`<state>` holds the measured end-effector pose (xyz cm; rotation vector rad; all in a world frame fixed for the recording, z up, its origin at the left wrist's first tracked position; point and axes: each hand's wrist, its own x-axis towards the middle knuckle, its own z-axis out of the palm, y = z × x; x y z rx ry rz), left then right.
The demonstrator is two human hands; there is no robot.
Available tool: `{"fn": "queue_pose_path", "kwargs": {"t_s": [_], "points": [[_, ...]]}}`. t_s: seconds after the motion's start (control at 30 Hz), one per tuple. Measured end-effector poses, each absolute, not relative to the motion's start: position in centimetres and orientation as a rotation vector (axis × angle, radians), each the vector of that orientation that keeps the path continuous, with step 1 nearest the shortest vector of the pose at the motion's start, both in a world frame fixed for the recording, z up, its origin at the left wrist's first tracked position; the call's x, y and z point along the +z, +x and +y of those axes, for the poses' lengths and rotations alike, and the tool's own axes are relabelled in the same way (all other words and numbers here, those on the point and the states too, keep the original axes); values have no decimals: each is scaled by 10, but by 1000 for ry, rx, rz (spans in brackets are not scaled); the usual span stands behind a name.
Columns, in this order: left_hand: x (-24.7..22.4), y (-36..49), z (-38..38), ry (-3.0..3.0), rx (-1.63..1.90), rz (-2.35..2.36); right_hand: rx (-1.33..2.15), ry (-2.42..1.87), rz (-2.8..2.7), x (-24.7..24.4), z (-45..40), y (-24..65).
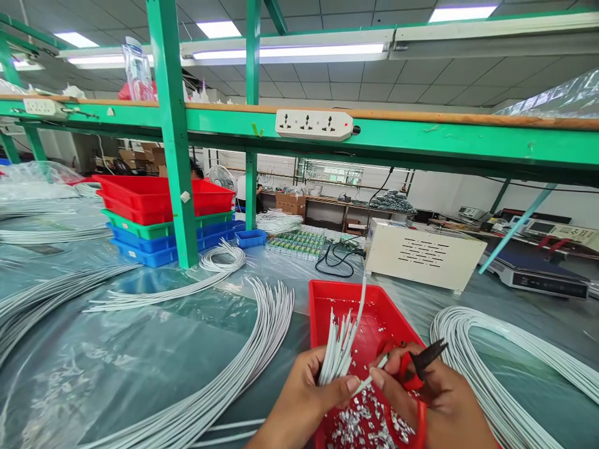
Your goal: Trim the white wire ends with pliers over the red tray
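My left hand (311,399) is closed around a bundle of white cables (337,349), whose ends point up over a red tray (322,305). One cable end stretches from the bundle to my right hand (435,393), where thumb and finger pinch it. Red-handled scissors (423,362) with dark blades also sit in my right hand, the blades pointing away to the right. Small clear and whitish scraps (355,424) are scattered on the tray's floor below both hands. Part of the scissors' handles is hidden by my fingers.
Long white cable bundles lie left (248,349) and right (472,337) of the tray. Behind it stands a beige metal box (421,255) with a black cord. Stacked coloured trays (140,199) stand by a green post (175,137). A shelf with a power strip (314,125) crosses above.
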<state>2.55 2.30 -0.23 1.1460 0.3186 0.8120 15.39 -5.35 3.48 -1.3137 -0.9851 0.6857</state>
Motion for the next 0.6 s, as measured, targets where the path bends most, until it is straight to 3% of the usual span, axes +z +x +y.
{"fn": "queue_pose_path", "kwargs": {"t_s": [0.2, 0.37, 0.6], "points": [[13, 17, 19, 1194, 945, 609, 857, -1314, -856, 23, -49, 151], [15, 17, 9, 1188, 956, 566, 1026, -1215, -770, 23, -48, 142], [18, 15, 16, 1224, 806, 599, 680, -1253, -1053, 2, -45, 140]]}}
